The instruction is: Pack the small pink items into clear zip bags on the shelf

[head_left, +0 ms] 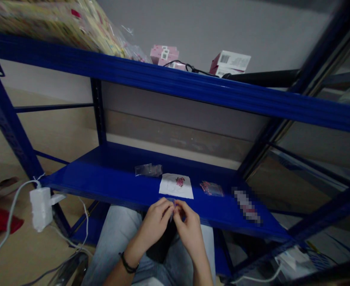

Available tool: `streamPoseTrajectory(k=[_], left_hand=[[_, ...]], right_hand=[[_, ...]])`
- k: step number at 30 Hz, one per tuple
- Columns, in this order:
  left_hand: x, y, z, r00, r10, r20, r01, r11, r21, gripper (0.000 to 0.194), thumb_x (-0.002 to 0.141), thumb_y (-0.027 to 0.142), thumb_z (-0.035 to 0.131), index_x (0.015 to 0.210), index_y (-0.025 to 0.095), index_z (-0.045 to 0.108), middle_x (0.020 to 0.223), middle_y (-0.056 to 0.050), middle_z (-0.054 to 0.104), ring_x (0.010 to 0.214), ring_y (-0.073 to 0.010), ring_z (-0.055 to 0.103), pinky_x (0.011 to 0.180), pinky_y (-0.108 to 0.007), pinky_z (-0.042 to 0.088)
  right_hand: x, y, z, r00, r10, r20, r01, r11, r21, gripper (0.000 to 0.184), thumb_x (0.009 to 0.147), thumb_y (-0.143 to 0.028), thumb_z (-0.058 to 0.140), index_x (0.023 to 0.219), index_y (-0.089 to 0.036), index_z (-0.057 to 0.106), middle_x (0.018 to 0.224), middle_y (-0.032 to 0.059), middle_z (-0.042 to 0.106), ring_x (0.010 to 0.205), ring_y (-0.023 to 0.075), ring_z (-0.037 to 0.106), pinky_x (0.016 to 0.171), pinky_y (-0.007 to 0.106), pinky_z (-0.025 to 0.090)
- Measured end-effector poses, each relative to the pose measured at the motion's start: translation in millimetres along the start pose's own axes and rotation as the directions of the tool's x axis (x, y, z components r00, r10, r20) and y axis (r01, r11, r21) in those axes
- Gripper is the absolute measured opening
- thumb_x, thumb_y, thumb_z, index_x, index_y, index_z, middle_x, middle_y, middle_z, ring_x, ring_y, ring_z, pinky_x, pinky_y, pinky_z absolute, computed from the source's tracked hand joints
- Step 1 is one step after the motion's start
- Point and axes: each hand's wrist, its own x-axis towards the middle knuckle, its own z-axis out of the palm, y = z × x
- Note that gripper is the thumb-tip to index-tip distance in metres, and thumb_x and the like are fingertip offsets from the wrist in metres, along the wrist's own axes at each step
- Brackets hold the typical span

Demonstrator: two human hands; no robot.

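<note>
Our left hand [156, 219] and right hand [189, 224] pinch a small, clear plastic bag [171, 200] near the blue metal shelf [118, 180]'s front edge; handling it seemingly calls for light fingertips.

Head-worn camera looks forward and down, close above the hands [172, 222].

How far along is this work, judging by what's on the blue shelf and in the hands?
Partly done, it seems: pink pieces lie by or in clear packaging on the right. In hand: the left hand and right hand pinch a small clear item, contents unclear. Apparently left: the loose pink pile on the white sheet and flat clear bags.
</note>
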Motion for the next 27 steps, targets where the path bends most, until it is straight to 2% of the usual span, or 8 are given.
streamPoseTrajectory(k=[4, 7, 10, 13, 18, 20, 24, 27], left_hand=[[-0.8, -2.1, 4.5, 1.000, 0.003, -0.024, -0.003, 1.000, 0.015, 0.030, 0.097, 0.028, 0.042, 0.082, 0.022, 0.067, 0.086, -0.005, 0.066, 0.080, -0.0194, 0.062, 0.074, -0.027, 0.045], [0.2, -5.4, 3.2, 0.998, -0.052, -0.035, 0.051, 0.999, -0.016, 0.028, 0.095, 0.030, 0.049, 0.081, 0.022, 0.071, 0.081, -0.004, 0.068, 0.075, -0.0186, 0.062, 0.069, -0.026, 0.044], [1.2, -8.6, -1.2, 0.993, -0.115, 0.005, 0.115, 0.989, -0.094, 0.023, 0.091, 0.031, 0.055, 0.083, 0.022, 0.076, 0.077, -0.003, 0.069, 0.069, -0.0175, 0.062, 0.063, -0.024, 0.043], [1.5, -9.1, -5.7, 0.995, -0.092, 0.028, 0.095, 0.991, -0.096, 0.022, 0.089, 0.031, 0.058, 0.084, 0.023, 0.078, 0.076, -0.002, 0.070, 0.068, -0.0172, 0.061, 0.062, -0.024, 0.042], [1.9, -6.3, -4.1, 0.998, -0.056, 0.008, 0.056, 0.997, -0.047, 0.024, 0.092, 0.031, 0.054, 0.085, 0.022, 0.074, 0.079, -0.003, 0.069, 0.070, -0.0168, 0.061, 0.063, -0.025, 0.042], [1.8, -6.3, 1.4, 0.999, -0.053, -0.012, 0.053, 0.999, -0.011, 0.025, 0.094, 0.030, 0.050, 0.082, 0.021, 0.070, 0.079, -0.003, 0.066, 0.070, -0.0165, 0.060, 0.063, -0.025, 0.041], [1.1, -8.7, 13.1, 0.997, -0.049, -0.053, 0.056, 0.988, 0.147, 0.020, 0.092, 0.021, 0.047, 0.073, 0.020, 0.055, 0.076, -0.001, 0.057, 0.070, -0.0163, 0.056, 0.063, -0.025, 0.038], [1.9, -10.5, 13.2, 0.997, -0.058, -0.057, 0.071, 0.958, 0.279, 0.018, 0.087, 0.015, 0.045, 0.071, 0.021, 0.049, 0.075, 0.000, 0.054, 0.071, -0.0167, 0.054, 0.064, -0.026, 0.036]], right_hand=[[-0.2, 4.1, 3.8, 0.999, 0.044, -0.012, -0.044, 0.998, 0.049, 0.027, 0.087, -0.034, 0.058, 0.109, -0.020, 0.064, 0.071, 0.0001, 0.065, 0.063, 0.0171, 0.059, 0.059, 0.025, 0.044], [-1.4, 6.0, 3.9, 0.998, 0.064, -0.016, -0.062, 0.992, 0.113, 0.027, 0.087, -0.037, 0.059, 0.107, -0.019, 0.064, 0.076, 0.0016, 0.067, 0.067, 0.0173, 0.061, 0.061, 0.025, 0.045], [-2.2, 7.2, 3.6, 0.997, 0.074, 0.002, -0.073, 0.982, 0.176, 0.026, 0.088, -0.042, 0.060, 0.099, -0.019, 0.066, 0.083, 0.0044, 0.069, 0.074, 0.0186, 0.063, 0.066, 0.025, 0.047], [-1.2, 8.6, 3.5, 0.999, 0.035, 0.017, -0.037, 0.988, 0.151, 0.026, 0.091, -0.042, 0.057, 0.094, -0.019, 0.069, 0.083, 0.0047, 0.069, 0.075, 0.0187, 0.062, 0.067, 0.025, 0.046], [0.0, 10.7, 4.1, 0.999, -0.030, 0.013, 0.028, 0.991, 0.133, 0.025, 0.094, -0.036, 0.053, 0.098, -0.021, 0.072, 0.095, 0.0065, 0.070, 0.087, 0.0206, 0.063, 0.076, 0.027, 0.047], [-1.1, 11.5, 5.8, 1.000, -0.010, -0.002, 0.010, 0.991, 0.131, 0.024, 0.093, -0.035, 0.053, 0.100, -0.020, 0.070, 0.094, 0.0063, 0.070, 0.085, 0.0202, 0.064, 0.076, 0.026, 0.047], [-3.9, 12.2, 7.6, 0.997, 0.057, -0.047, -0.053, 0.996, 0.078, 0.024, 0.092, -0.033, 0.052, 0.108, -0.018, 0.062, 0.075, 0.0002, 0.063, 0.064, 0.0152, 0.057, 0.061, 0.023, 0.043], [-4.0, 9.7, 1.5, 1.000, -0.010, -0.009, 0.010, 0.999, -0.050, 0.016, 0.093, -0.024, 0.046, 0.098, -0.019, 0.060, 0.076, 0.0000, 0.060, 0.067, 0.0145, 0.056, 0.064, 0.023, 0.040]])
